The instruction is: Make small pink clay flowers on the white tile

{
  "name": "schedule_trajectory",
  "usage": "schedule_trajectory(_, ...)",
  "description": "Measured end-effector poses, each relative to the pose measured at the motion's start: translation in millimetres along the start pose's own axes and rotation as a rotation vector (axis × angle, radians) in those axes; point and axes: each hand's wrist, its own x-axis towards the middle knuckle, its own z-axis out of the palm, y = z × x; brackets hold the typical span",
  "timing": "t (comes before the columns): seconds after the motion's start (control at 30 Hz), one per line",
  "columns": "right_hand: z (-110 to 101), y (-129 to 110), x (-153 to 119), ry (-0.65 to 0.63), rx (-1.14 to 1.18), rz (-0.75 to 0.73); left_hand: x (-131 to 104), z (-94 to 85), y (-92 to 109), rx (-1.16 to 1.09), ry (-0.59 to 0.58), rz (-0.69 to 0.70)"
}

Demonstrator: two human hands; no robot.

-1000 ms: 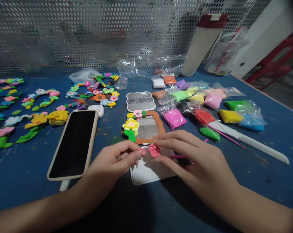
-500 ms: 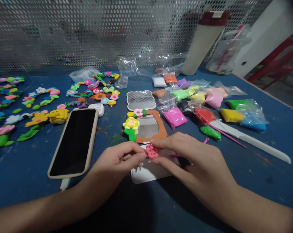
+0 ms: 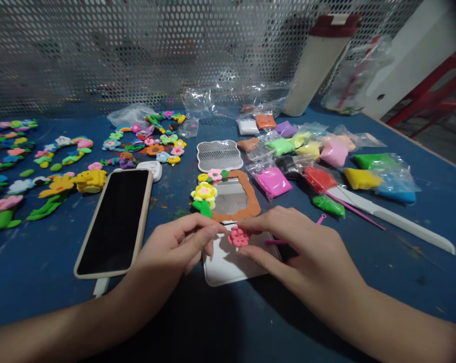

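Between the thumb and index finger of my right hand (image 3: 303,242) is a small coral-pink clay flower (image 3: 239,237) with rounded petals. My left hand (image 3: 186,242) is just left of it, thumb and index pressed together, the index tip close to the petals; whether it touches I cannot tell. Both hands are over a white panel (image 3: 228,269) lying on the table. Right behind the flower lies a small mirror with a wavy brown clay frame (image 3: 253,201). On the frame's left side sit a yellow clay flower (image 3: 204,192), a pink clay flower (image 3: 214,175) and green leaves (image 3: 202,207).
A phone (image 3: 116,222) lies left, with a cable plugged in. Clay-decorated pieces (image 3: 65,151) spread beyond it. Several clay packets (image 3: 273,182), a white serrated knife (image 3: 397,219) and pink tools (image 3: 356,210) lie right. A tumbler (image 3: 318,65) stands behind, before a perforated metal panel (image 3: 137,55).
My left fingers have drawn back slightly to the left from the pink flower. The flower shows more fully and has shifted a little right, still in my right hand.
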Motion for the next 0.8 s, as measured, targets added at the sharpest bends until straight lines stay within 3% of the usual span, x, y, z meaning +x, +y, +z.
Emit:
schedule_trajectory(0.17, 5.9, 3.9, 0.9, -0.145, -0.052, 0.006, 0.9, -2.0, -1.8, 0.036, 0.057, 0.076)
schedule_trajectory(0.27, 7.7, 5.1, 1.5, -0.166, -0.062, 0.011, 1.1, -2.4, 0.4, 0.118, 0.115, 0.112)
schedule_trajectory(0.6, 2.5, 2.6, 1.1, -0.08, 0.004, -0.031, -0.4, 1.3, -0.5, -0.048, 0.021, 0.007)
schedule_trajectory(0.8, -1.7, 4.0, 1.3, -0.035, 0.083, -0.009, -2.1, 0.0, -0.8, -0.028, 0.041, 0.011)
